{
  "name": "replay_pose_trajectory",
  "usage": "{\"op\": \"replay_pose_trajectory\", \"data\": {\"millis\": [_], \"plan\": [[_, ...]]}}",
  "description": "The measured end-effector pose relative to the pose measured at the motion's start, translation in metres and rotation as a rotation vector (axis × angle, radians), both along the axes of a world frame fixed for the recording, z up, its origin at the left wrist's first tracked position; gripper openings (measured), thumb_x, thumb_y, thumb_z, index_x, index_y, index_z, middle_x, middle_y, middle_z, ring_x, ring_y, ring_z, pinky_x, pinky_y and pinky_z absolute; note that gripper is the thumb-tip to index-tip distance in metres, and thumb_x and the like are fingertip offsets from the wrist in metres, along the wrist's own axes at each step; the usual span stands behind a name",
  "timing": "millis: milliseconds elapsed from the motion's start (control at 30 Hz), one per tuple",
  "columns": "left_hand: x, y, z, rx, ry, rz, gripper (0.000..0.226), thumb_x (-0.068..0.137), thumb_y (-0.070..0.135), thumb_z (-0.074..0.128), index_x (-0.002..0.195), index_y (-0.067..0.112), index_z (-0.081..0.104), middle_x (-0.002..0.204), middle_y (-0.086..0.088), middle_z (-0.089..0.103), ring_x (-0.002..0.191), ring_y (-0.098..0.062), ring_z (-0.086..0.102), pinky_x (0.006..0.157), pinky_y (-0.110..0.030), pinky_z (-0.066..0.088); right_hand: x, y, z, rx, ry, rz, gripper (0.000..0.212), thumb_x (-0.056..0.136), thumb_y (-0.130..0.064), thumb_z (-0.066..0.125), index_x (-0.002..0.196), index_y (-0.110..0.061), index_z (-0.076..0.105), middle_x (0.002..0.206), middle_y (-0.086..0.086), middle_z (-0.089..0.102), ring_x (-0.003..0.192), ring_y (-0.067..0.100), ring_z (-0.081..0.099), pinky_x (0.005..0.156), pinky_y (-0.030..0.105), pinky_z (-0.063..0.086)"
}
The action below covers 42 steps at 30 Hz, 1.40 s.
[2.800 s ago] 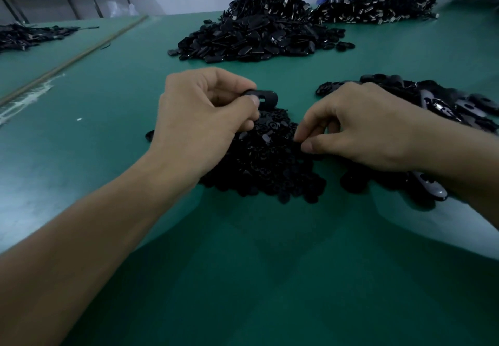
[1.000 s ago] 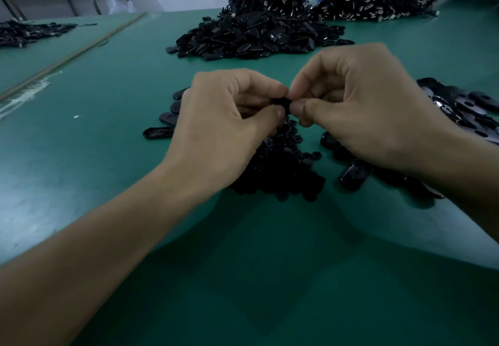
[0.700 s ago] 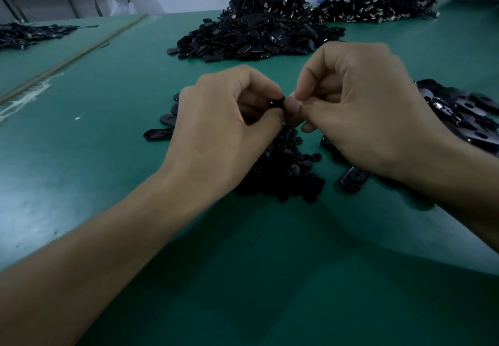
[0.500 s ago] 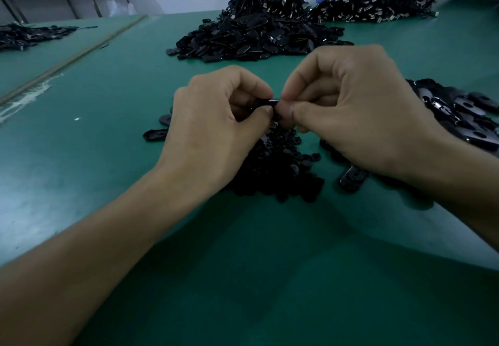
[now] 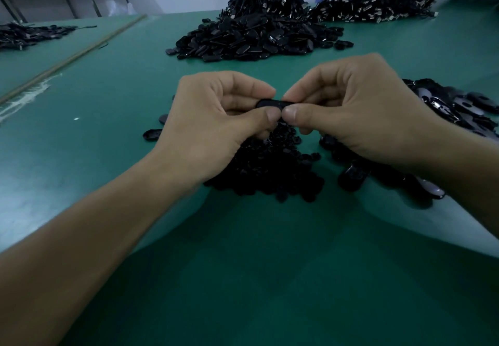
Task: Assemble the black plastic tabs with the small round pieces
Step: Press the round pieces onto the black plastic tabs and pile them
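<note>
A black plastic tab (image 5: 271, 103) is held above the green table between both hands. My left hand (image 5: 216, 124) pinches its left end with thumb and forefinger. My right hand (image 5: 359, 118) pinches its right end, the two thumbs nearly touching in front of it. Any small round piece on the tab is hidden by the fingers. Below the hands lies a heap of small round black pieces (image 5: 270, 167). Loose black tabs (image 5: 459, 107) are piled to the right, partly behind my right wrist.
A big mound of black tabs (image 5: 253, 37) lies at the back centre, with corded parts (image 5: 372, 7) behind it at the right. A few single tabs (image 5: 151, 134) lie left of my left hand. Another dark pile (image 5: 24, 34) lies far left. The green table (image 5: 256, 278) stretches toward me.
My right hand left the heap of round pieces and rose to meet the left hand at the tab. Over the last second both hands shifted slightly, and the tab shows more between the fingers.
</note>
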<state>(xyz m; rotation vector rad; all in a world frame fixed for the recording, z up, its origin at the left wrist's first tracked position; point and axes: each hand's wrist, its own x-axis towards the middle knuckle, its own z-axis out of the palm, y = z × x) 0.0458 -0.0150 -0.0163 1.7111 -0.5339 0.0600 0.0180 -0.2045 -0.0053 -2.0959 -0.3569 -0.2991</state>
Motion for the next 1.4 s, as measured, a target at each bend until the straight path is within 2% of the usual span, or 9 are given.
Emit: {"op": "replay_pose_trajectory", "data": {"millis": [233,467,567,867,967,1067,1167,1267,1400], "plan": [[-0.002,-0.001,0.002,-0.018,0.041,0.009,0.019,0.079,-0.002,0.078,0.088,0.013,0.07,0.077,-0.004,0.077,0.064,-0.013,0.072,0.064,-0.02,0.059,-0.001,-0.001,-0.001,0.016,0.019,0.019,0.007,0.086,-0.014,0.075,0.085,-0.021,0.073,0.072,-0.005,0.075,0.062,0.002,0.069,0.057,0.01,0.048],[-0.002,-0.002,0.002,0.02,0.014,0.02,0.019,0.08,-0.003,0.079,0.085,0.014,0.071,0.075,-0.004,0.077,0.064,-0.014,0.074,0.062,-0.02,0.058,0.001,0.001,0.001,-0.046,-0.001,-0.045,0.005,0.081,-0.022,0.076,0.082,-0.023,0.072,0.077,-0.004,0.075,0.065,0.003,0.067,0.066,0.022,0.056],[-0.001,-0.001,0.001,0.054,-0.011,0.035,0.02,0.08,-0.001,0.08,0.082,0.017,0.071,0.071,-0.003,0.076,0.06,-0.014,0.073,0.062,-0.021,0.059,0.001,0.003,0.001,-0.099,-0.009,-0.062,0.005,0.082,-0.023,0.075,0.081,-0.024,0.07,0.072,-0.007,0.073,0.063,0.0,0.064,0.061,0.02,0.053],[0.004,0.003,0.0,0.162,-0.145,0.088,0.018,0.073,0.016,0.085,0.079,0.027,0.072,0.069,0.004,0.075,0.059,-0.014,0.073,0.06,-0.024,0.059,0.001,0.0,0.002,-0.112,0.0,0.001,0.006,0.085,-0.019,0.075,0.084,-0.025,0.072,0.075,-0.007,0.075,0.067,0.002,0.068,0.065,0.019,0.055],[0.006,0.003,-0.002,0.175,-0.163,0.107,0.012,0.068,0.025,0.081,0.076,0.027,0.072,0.066,0.004,0.075,0.058,-0.014,0.073,0.061,-0.028,0.061,0.001,-0.003,0.003,-0.124,0.032,0.062,0.013,0.09,-0.013,0.07,0.094,-0.026,0.073,0.077,-0.008,0.076,0.069,0.001,0.069,0.066,0.014,0.054],[0.015,0.011,-0.006,0.147,-0.165,0.167,0.013,0.073,0.019,0.082,0.079,0.026,0.072,0.069,0.004,0.075,0.061,-0.014,0.074,0.065,-0.029,0.062,0.003,-0.011,0.005,-0.184,0.062,0.068,0.02,0.089,-0.026,0.07,0.109,-0.031,0.071,0.091,-0.015,0.076,0.085,-0.003,0.07,0.079,0.014,0.056],[0.029,0.025,-0.01,0.138,-0.169,0.277,0.02,0.08,0.011,0.08,0.082,0.029,0.073,0.074,0.007,0.076,0.067,-0.015,0.075,0.075,-0.035,0.062,0.004,-0.027,0.009,-0.404,0.039,0.025,0.022,0.078,-0.041,0.071,0.098,-0.035,0.071,0.079,-0.032,0.066,0.072,-0.011,0.062,0.064,0.005,0.046],[0.043,0.039,-0.012,0.127,-0.17,0.393,0.021,0.081,0.011,0.078,0.085,0.032,0.074,0.076,0.01,0.076,0.069,-0.014,0.076,0.077,-0.031,0.061,0.005,-0.044,0.014,-0.511,0.098,0.015,0.014,0.076,-0.039,0.075,0.088,-0.033,0.072,0.065,-0.033,0.062,0.056,-0.01,0.058,0.05,0.003,0.039],[0.058,0.053,-0.016,0.111,-0.141,0.483,0.019,0.083,0.013,0.076,0.093,0.029,0.074,0.079,0.003,0.076,0.068,-0.014,0.074,0.078,-0.034,0.062,0.007,-0.055,0.013,-0.585,0.141,-0.005,0.023,0.069,-0.053,0.073,0.087,-0.038,0.072,0.075,-0.03,0.064,0.068,-0.014,0.059,0.056,0.0,0.038]]}}
